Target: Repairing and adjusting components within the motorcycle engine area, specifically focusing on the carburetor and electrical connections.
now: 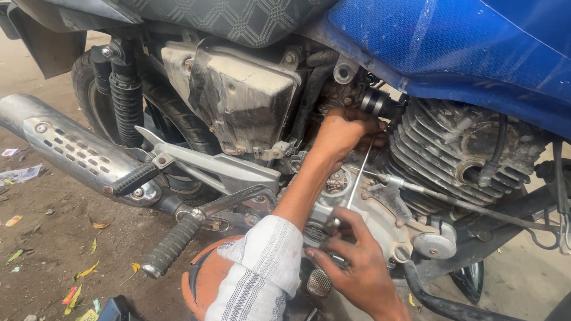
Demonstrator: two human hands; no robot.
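Note:
A blue motorcycle stands side-on with its engine [452, 142] exposed. My left hand [342, 134], on a white patterned sleeve [262, 267], reaches up into the gap behind the cylinder fins, next to the black rubber intake [376, 102]. Its fingers are curled there, and what they grip is hidden. My right hand [357, 261] is lower, in front of the silver crankcase cover [380, 220]. It holds the bottom end of a thin metal screwdriver [358, 178]. The shaft slants up to the fingertips of my left hand.
The chrome exhaust [65, 142] juts out to the left, with a black footpeg [169, 244] and a kick lever [238, 199] below it. A grey side box [238, 89] sits under the seat. Cables [464, 205] cross the engine. The dirt ground [53, 249] is strewn with litter. An orange round object [205, 279] lies below my sleeve.

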